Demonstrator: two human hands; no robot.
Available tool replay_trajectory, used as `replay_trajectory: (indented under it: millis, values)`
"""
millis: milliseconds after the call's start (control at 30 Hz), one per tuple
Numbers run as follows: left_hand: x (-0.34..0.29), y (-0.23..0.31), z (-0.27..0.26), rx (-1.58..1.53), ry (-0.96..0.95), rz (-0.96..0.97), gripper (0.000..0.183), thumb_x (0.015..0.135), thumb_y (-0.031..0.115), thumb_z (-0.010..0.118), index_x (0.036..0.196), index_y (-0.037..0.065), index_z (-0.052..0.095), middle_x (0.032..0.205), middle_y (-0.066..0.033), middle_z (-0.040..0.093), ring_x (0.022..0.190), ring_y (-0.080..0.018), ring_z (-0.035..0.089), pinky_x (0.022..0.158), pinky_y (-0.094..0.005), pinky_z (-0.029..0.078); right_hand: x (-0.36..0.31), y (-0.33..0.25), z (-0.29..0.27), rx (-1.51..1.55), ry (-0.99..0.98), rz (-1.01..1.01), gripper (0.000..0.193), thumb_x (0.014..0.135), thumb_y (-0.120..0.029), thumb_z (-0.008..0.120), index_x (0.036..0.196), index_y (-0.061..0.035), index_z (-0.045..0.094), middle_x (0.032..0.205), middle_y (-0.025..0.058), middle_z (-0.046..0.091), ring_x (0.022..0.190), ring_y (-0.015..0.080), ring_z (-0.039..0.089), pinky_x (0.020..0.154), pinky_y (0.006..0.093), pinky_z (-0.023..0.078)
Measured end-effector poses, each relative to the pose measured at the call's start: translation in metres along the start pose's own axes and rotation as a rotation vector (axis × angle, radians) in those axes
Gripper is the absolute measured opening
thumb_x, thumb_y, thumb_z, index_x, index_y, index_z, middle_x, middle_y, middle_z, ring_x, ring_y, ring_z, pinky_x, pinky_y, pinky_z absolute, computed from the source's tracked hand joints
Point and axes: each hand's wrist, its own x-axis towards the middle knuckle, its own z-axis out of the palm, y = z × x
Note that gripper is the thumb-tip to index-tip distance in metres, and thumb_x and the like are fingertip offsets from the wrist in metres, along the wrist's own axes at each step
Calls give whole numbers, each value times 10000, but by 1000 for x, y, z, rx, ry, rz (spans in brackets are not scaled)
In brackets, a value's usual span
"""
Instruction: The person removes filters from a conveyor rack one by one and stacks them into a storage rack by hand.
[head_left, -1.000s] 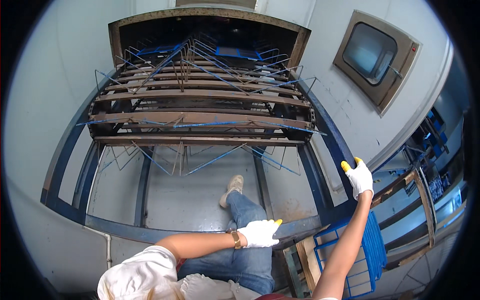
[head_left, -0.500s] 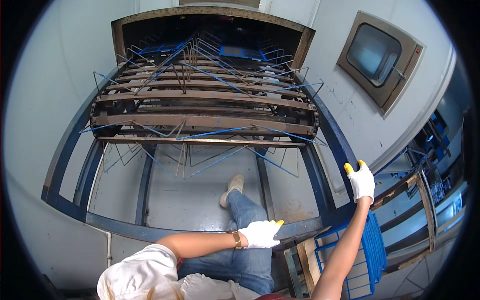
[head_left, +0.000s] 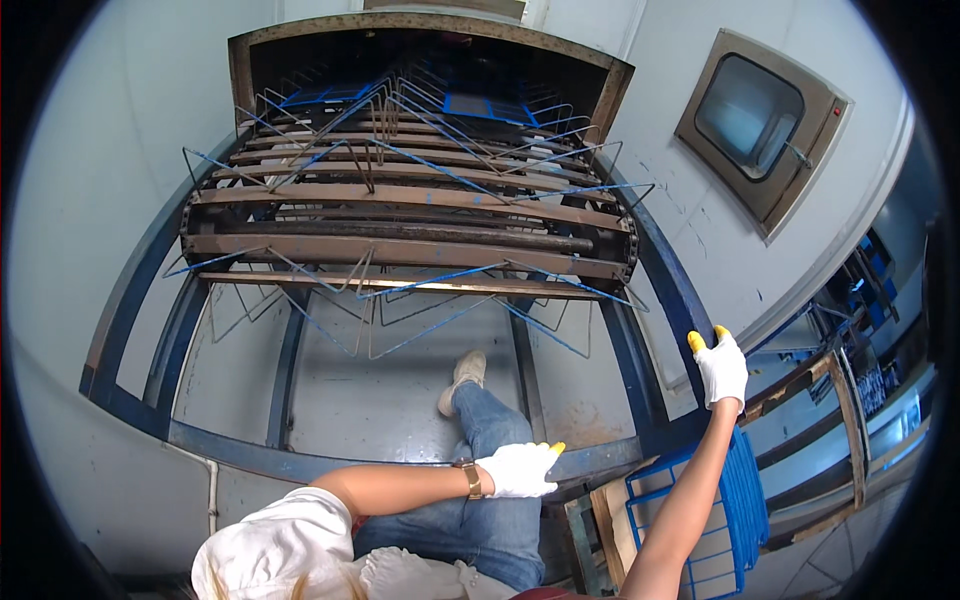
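Conveyor slats (head_left: 410, 196) have been rolled nearer; blue grids (head_left: 490, 108) are seen in tunnel mouth (head_left: 430, 22). At right, blue side rail (head_left: 670, 270) is touched by right hand (head_left: 722, 372) (left hand (head_left: 518, 470) over jeans (head_left: 488, 420)); neither grip can be told.

Room between blue frame (head_left: 300, 464) and wire prongs (head_left: 440, 172), opening (head_left: 420, 60) perhaps cluttered

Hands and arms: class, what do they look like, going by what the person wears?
The left hand and right hand wear white gloves with yellow on some fingertips. A gold-coloured band, perhaps a watch, circles the left wrist. The left arm has a short white sleeve.
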Motion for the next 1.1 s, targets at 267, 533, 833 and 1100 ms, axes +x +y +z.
replay_trajectory:
  millis: [267,533,833,1100]
  values:
    - [-1,0,0,11,34,8,709,872,432,536,1381,-27,353,1101,-217,580,976,-345,587,833,-409,485,-1,-3,-2,-10,6,8,639,815,-466,644,1265,-23,547,1194,208,610,1103,351,587,943,392,457]
    - [1,-1,-5,-12,-1,-6,724,878,456,519,1393,-19,337,1097,-212,570,976,-339,584,831,-415,487,-1,-7,-2,-83,21,16,627,821,-473,625,1267,-38,552,1199,194,611,1105,342,587,948,387,457]
    - [0,-5,-8,-32,-19,-9,719,884,452,511,1394,-22,333,1105,-211,567,992,-341,577,847,-413,482,2,-9,1,-70,43,1,606,822,-465,628,1248,-39,568,1144,202,634,1059,348,609,910,393,476]
    - [0,-4,-13,-12,-38,-10,733,883,460,505,1405,-21,320,1173,-235,558,1031,-357,571,878,-421,475,2,-14,-2,-69,25,28,611,822,-466,629,1255,-41,563,1157,203,629,1068,348,606,916,393,473]
